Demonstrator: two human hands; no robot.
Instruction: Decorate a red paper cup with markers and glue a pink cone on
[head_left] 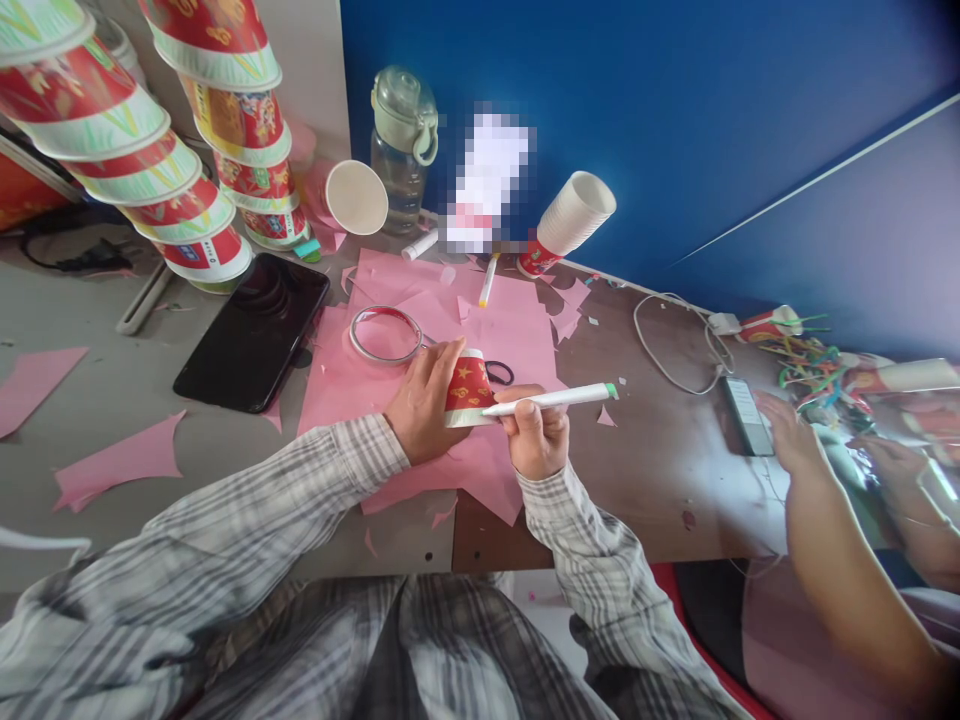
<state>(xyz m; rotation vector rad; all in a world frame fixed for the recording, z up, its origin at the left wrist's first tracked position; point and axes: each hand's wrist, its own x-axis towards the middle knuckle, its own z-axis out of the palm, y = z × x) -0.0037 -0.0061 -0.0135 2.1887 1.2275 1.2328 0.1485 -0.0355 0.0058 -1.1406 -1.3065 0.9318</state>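
Observation:
My left hand (425, 400) grips a red paper cup (468, 385) with gold patterns, held with its white rim toward me. In my right hand (538, 437) is a white marker (559, 397) with a green end. The marker's tip meets the white band near the cup's rim. Pink paper sheets (337, 385) lie under both hands. Just behind the cup, the dark handle of a pair of scissors (499, 373) shows; the rest is hidden. A roll of tape (385, 334) rests on the pink paper beyond my left hand.
Tall stacks of decorated cups (251, 150) stand at left, beside a black phone (253, 330). A water bottle (405, 150), another marker (489, 280) and nested paper cups (574, 215) are at the back. Another person's arm (832, 520) reaches in at right, near a cable (660, 298).

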